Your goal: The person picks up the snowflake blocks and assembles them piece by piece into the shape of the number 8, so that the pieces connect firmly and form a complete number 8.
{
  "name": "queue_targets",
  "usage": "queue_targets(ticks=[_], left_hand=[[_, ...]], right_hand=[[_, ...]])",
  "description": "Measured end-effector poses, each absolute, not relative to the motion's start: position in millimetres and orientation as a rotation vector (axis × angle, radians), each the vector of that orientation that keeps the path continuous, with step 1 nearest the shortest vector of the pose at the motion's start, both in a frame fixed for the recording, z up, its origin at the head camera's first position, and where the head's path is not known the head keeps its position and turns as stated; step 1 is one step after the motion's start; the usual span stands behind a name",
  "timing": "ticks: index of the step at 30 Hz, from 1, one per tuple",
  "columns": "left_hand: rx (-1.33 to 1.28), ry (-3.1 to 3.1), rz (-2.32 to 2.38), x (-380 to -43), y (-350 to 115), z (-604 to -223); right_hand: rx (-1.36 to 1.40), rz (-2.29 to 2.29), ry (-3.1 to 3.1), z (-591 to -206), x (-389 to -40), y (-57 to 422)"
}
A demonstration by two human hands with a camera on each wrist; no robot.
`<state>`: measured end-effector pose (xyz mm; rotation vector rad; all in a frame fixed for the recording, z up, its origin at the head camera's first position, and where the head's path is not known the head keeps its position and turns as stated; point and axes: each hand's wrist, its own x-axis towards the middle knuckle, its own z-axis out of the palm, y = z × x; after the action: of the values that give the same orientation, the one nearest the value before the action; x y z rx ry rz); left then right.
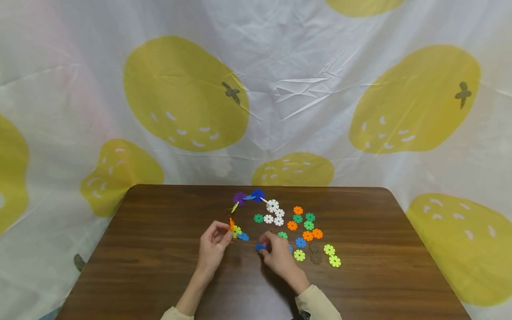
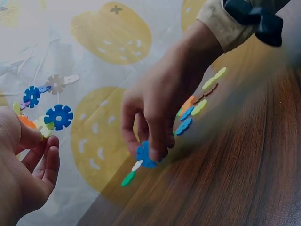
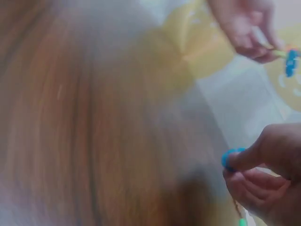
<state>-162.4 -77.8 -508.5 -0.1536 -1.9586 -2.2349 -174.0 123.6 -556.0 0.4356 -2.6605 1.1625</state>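
Observation:
My left hand [image 1: 213, 248] pinches the near end of a chain of notched plastic discs, at an orange disc [image 1: 231, 224] and a yellow-green disc [image 1: 237, 230]. A blue disc [image 2: 59, 117] is slotted onto that end. Between thumb and fingers, my right hand [image 1: 278, 254] holds a separate blue disc [image 2: 145, 154], a short way to the right of the chain's end. The chain runs away from me through a purple disc [image 1: 239, 198] and a dark blue disc [image 1: 258, 195] to a white disc [image 1: 272, 206]. In the right wrist view, the two hands are apart.
Loose discs lie right of the chain: several white ones [image 1: 278, 221], green ones [image 1: 309, 225], orange ones [image 1: 307, 236], yellow-green ones [image 1: 334, 261], brown ones [image 1: 316, 258] and a blue one [image 1: 301, 242]. They rest on a brown wooden table [image 1: 152, 249]. A lemon-print cloth [image 1: 280, 98] hangs behind.

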Motion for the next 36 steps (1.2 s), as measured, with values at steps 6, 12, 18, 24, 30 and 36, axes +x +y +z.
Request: queue_targets(ticks=[6,12,18,24,30,36], left_hand=[[-0.147,-1.967,-2.228,-162.1,-78.9,-508.5],[-0.125,-1.991,-2.228,-161.2,-78.1,-507.1],[-0.134,-2.012,-2.210,-161.7,-76.8,-506.8],[-0.125,-2.012,-2.204,-161.3,-75.8,-506.6],[-0.125,-2.009,-2.205,-160.5,-74.8,-505.2],[-0.133,-2.000,-2.212,-160.3,-73.0,-506.2]], right_hand=[[0.331,1.691,-2.475,-533.7,-158.5,124.3],[0.317,1.833,-2.407,-516.2,-148.7,122.0],[0.294,1.846,-2.396,-508.1,-146.0,120.0],[0.326,1.838,-2.383,-506.6,-144.8,120.4],[0.339,1.821,-2.384,-506.9,-144.7,120.0],[0.330,1.787,-2.371,-507.4,-143.9,119.5]])
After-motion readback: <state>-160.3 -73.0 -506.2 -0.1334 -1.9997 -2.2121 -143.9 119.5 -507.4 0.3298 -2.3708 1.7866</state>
